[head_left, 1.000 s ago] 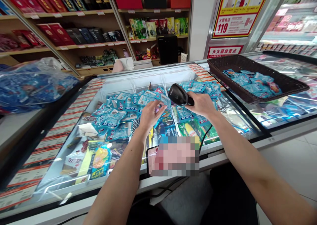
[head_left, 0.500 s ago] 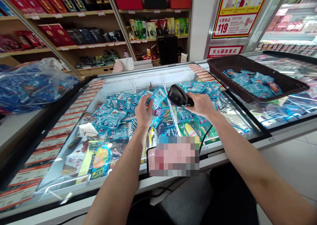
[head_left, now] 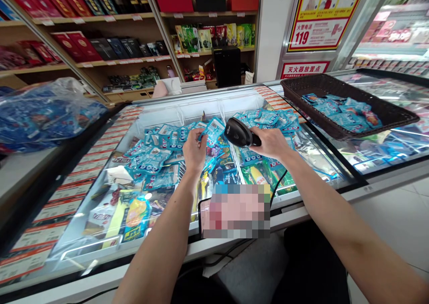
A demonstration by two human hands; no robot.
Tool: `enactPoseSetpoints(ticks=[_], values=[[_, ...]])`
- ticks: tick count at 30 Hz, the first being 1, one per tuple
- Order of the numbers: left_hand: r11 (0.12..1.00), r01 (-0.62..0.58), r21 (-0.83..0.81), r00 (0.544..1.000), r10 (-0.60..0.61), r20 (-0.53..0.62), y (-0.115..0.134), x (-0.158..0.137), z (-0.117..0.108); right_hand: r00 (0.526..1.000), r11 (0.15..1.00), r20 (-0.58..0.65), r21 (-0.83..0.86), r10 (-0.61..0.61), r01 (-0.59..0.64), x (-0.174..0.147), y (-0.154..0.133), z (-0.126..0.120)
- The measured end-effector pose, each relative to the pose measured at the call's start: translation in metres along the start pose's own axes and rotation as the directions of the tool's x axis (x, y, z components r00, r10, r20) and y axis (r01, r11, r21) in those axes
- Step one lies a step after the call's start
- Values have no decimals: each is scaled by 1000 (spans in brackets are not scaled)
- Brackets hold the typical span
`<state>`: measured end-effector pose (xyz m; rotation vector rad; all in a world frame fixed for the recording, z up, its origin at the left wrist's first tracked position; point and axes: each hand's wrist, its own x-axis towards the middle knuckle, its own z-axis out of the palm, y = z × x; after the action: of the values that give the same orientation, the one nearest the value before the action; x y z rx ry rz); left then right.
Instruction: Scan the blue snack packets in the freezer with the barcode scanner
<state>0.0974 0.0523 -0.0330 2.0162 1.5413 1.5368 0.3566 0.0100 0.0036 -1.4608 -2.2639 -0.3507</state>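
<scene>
Blue packet just left of scanner, barcode facing up; packet's lettering too small to read. Left hand pinches packet's left edge; right hand wrapped round scanner; hands apart. Beyond scanner, to right: poster, "火警电话 119"; below poster, red sign, "灭火器放置点". Since half second ago, scanner shifted slightly left, closer to packet; left hand nearly unmoved.

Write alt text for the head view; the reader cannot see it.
The left hand holds a blue packet and the right hand holds a black scanner beside it, over a display case piled with packets. A brown basket of packets sits at right.
</scene>
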Motion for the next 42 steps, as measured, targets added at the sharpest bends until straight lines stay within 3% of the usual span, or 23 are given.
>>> enactPoseSetpoints(ticks=[42], values=[[999,-9,52,1000,8,26,5,0,-2,999,998,-1,37,-49,49,-1,0,0]])
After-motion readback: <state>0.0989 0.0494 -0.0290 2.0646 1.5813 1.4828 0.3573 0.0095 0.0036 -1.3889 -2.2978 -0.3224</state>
